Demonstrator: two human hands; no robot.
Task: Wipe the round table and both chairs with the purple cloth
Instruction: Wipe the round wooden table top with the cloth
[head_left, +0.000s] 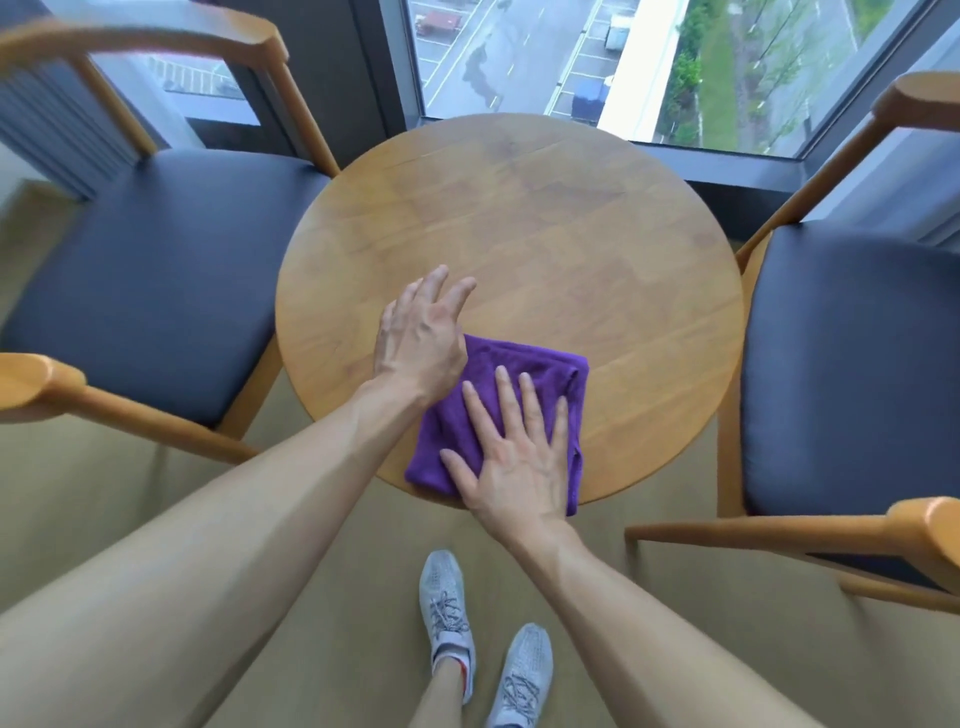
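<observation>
One right hand (511, 457) presses the purple cloth (540, 374) flat on the round table (519, 223).

The cloth (524, 384) under the right hand (514, 457) is deep purple, all one colour. The round table (519, 234) under both hands is honey-brown wood with faint streaks of grain. Left of the left hand (423, 332), a chair (156, 280) has a dark blue-grey seat and light brown wooden arms. The chair (852, 374) right of the right hand has the same colours. Below the hands, the shoes (447, 608) are pale grey with speckled laces, on a tan floor (337, 597).
</observation>
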